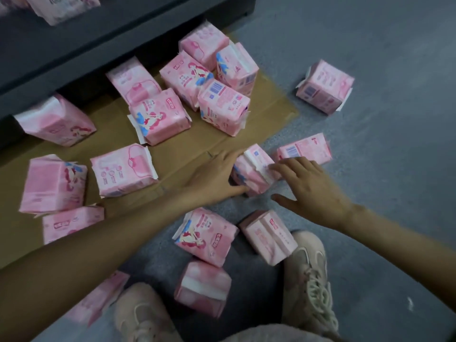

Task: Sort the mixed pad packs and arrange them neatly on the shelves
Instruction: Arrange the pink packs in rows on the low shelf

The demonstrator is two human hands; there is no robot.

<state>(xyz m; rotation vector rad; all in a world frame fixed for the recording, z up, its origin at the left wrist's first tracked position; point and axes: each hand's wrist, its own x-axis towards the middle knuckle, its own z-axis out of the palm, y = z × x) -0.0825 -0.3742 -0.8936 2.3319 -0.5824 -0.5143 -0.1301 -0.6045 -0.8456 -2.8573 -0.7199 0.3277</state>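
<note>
A: A pink pad pack (254, 169), lying on the grey floor (394, 169) at the edge of a flattened cardboard sheet (172, 154), is being taken up. It is gripped at its left side by the left hand (214, 176), fingers and thumb around it, while its top is touched by the spread, straight fingers of the right hand (313, 186).

B: So the gathering step is judged to be in hand?

A: Yes. Next, a lift and a match by printed design would be called for; about 17 packs are seen scattered over cardboard and floor.

B: And the setting?

A: A dark shelf unit (86, 53) is seen at upper left, a shelved pack (64, 8) on it. 2 pale sneakers (308, 280) are planted below.
</note>
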